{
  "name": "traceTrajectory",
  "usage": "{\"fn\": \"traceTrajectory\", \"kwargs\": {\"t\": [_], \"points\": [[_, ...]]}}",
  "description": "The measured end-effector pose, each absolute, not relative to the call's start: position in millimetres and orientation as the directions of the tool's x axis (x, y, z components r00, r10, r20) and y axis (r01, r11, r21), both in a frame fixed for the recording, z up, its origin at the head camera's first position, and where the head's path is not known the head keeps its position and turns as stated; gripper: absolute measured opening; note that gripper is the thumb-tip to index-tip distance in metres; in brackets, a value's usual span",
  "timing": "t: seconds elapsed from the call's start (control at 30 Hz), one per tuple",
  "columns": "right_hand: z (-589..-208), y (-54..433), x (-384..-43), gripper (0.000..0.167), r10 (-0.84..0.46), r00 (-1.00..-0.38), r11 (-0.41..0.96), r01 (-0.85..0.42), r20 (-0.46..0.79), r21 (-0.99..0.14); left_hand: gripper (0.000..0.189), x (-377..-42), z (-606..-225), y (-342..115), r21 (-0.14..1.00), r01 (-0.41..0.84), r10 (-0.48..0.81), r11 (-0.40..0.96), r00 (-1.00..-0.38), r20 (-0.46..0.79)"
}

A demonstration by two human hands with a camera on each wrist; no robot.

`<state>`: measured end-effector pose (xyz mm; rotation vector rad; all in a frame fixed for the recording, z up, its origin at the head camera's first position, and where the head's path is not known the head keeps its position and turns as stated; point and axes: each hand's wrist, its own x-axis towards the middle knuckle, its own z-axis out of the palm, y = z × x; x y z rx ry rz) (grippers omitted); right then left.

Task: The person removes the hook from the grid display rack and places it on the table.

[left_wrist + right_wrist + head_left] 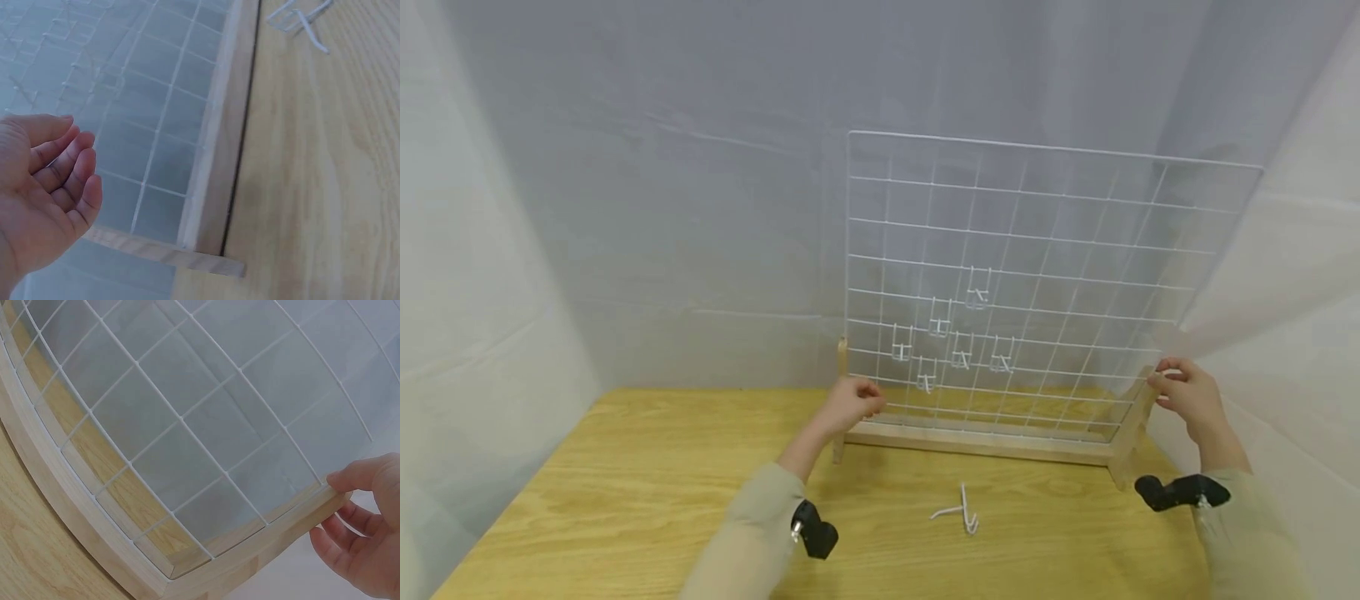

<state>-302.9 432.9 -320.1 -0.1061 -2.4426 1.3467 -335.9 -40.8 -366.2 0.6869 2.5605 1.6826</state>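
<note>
A white wire grid panel (1045, 275) stands upright in a wooden stand (985, 440). Thumb and fingers of my right hand (1191, 396) pinch the top of the stand's right side piece (294, 528). Beside the left side piece (842, 358) is my left hand (850, 404), its fingers loosely curled and nothing visible between them; the left wrist view shows this hand (50, 169) in front of the grid. Several white wire hooks (938, 327) hang on the grid's lower left half. A loose white hook (966, 510) lies on the table before the stand.
The wooden table (700, 483) extends to the left and front of the stand. Behind it hangs pale sheeting (700, 208), which also closes off both sides. A black wrist mount (814, 530) sits on each sleeve.
</note>
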Motion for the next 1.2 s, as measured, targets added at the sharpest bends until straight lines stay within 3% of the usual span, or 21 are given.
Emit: {"fn": "traceTrajectory", "kwargs": {"t": [0.57, 1.2], "points": [[-320, 430, -301, 0.020, 0.254, -0.938, 0.524, -0.073, 0.237, -0.848, 0.022, -348, -321, -50, 0.881, 0.341, 0.294, 0.327, -0.923, 0.248], [-322, 432, -304, 0.022, 0.259, -0.935, 0.538, -0.069, 0.243, -0.840, 0.024, -352, -307, -26, 0.875, 0.352, 0.278, 0.333, -0.923, 0.265]]}}
